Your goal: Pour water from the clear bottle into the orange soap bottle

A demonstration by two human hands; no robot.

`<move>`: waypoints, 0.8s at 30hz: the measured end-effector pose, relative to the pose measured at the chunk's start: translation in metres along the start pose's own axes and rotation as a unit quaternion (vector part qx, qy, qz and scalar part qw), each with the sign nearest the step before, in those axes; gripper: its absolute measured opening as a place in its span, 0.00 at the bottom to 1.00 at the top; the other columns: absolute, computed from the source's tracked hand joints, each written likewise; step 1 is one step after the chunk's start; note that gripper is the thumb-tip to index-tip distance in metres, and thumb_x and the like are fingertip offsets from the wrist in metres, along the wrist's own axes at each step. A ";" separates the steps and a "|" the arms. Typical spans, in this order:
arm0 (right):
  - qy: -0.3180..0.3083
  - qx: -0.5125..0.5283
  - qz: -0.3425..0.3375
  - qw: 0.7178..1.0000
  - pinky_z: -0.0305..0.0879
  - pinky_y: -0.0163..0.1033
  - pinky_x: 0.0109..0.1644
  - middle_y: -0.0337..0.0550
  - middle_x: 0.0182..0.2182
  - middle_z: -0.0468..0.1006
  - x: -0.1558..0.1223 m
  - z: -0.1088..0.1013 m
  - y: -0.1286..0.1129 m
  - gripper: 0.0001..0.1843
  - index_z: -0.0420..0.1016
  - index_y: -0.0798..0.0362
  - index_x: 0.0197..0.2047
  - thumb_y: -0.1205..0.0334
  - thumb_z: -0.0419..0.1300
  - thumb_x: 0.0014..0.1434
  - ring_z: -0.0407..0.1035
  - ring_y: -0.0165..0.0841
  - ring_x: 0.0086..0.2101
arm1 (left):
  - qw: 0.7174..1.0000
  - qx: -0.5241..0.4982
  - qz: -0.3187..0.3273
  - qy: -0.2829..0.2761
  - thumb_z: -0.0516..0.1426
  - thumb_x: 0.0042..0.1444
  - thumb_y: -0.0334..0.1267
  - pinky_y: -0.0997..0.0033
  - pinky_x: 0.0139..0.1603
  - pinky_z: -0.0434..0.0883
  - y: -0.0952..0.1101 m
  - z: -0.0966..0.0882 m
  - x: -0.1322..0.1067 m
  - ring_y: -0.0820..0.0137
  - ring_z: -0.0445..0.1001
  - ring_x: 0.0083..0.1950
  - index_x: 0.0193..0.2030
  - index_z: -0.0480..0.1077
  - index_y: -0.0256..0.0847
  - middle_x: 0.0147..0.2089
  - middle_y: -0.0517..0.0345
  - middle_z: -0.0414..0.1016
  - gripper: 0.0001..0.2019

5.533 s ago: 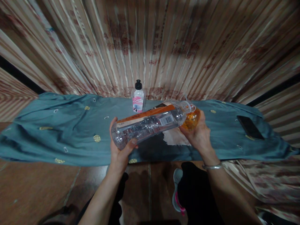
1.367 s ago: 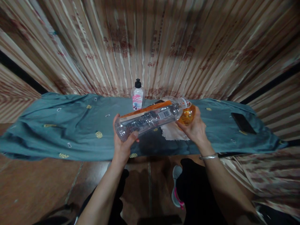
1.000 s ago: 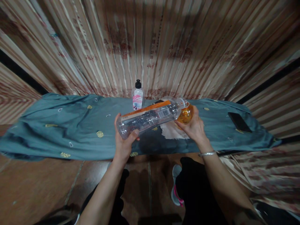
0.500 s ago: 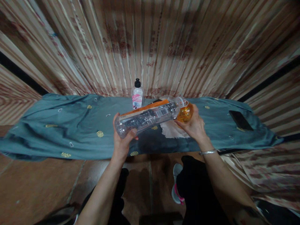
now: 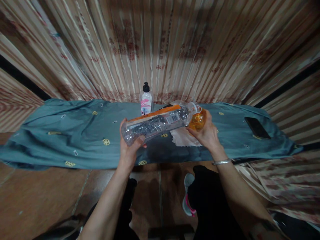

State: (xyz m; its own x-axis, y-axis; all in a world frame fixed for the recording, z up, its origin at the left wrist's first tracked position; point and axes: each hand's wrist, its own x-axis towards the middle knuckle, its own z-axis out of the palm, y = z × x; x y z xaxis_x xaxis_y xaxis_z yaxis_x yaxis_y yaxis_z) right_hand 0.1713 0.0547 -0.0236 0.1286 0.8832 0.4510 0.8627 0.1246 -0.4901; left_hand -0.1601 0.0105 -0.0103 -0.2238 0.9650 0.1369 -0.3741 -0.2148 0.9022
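My left hand (image 5: 131,141) is wrapped round the base of a clear plastic bottle (image 5: 157,123) with an orange-edged label. The bottle lies tilted in the air, its uncapped-looking neck up to the right. My right hand (image 5: 208,131) grips a rounded, see-through amber container (image 5: 198,120) at that neck; its full shape is hidden by my fingers and the bottle. Whether the two touch I cannot tell. Below them a pale cloth or tissue (image 5: 185,139) lies on the blue-green sheet (image 5: 82,133). Behind stands a small clear squeeze bottle (image 5: 146,100) with a black cap and pink label.
A dark phone (image 5: 257,127) rests on the sheet at the right. Striped, patterned curtains (image 5: 160,50) hang behind and to both sides. A dark object shows partly behind the plastic bottle. Brown floor tiles (image 5: 50,196) lie in front of the covered surface.
Both hands hold the same things in nearly the same place. The view has shifted very slightly; the plastic bottle's base sits a touch further left and higher.
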 end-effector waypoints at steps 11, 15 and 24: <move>0.016 -0.007 -0.017 1.000 0.80 0.69 0.64 0.75 0.75 0.72 -0.001 0.006 0.011 0.75 0.39 0.58 0.88 0.28 0.72 0.55 0.80 0.68 0.65 | 1.000 -0.003 -0.008 -0.001 0.79 0.42 0.48 0.71 0.27 0.77 0.005 0.006 -0.001 0.66 0.80 0.38 0.73 0.66 0.55 0.56 0.53 0.80 0.50; 0.024 0.009 -0.030 0.999 0.79 0.71 0.65 0.74 0.78 0.68 -0.001 0.009 0.016 0.76 0.39 0.55 0.88 0.22 0.70 0.55 0.79 0.69 0.66 | 1.000 -0.010 -0.001 -0.005 0.80 0.42 0.47 0.76 0.25 0.74 0.005 0.006 -0.002 0.68 0.79 0.37 0.73 0.67 0.55 0.53 0.56 0.81 0.50; 0.019 -0.004 -0.024 1.000 0.80 0.72 0.64 0.71 0.73 0.76 -0.002 0.004 0.013 0.72 0.46 0.54 0.86 0.24 0.72 0.55 0.81 0.69 0.63 | 1.000 -0.012 0.007 -0.004 0.79 0.44 0.46 0.76 0.24 0.74 0.003 0.004 -0.003 0.67 0.79 0.39 0.73 0.67 0.57 0.52 0.57 0.81 0.49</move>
State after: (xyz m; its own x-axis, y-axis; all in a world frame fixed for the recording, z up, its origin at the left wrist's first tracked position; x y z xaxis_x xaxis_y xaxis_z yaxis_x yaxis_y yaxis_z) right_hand 0.1802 0.0561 -0.0336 0.1054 0.8588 0.5014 0.8722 0.1623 -0.4614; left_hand -0.1565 0.0077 -0.0065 -0.2221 0.9630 0.1523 -0.3921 -0.2313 0.8904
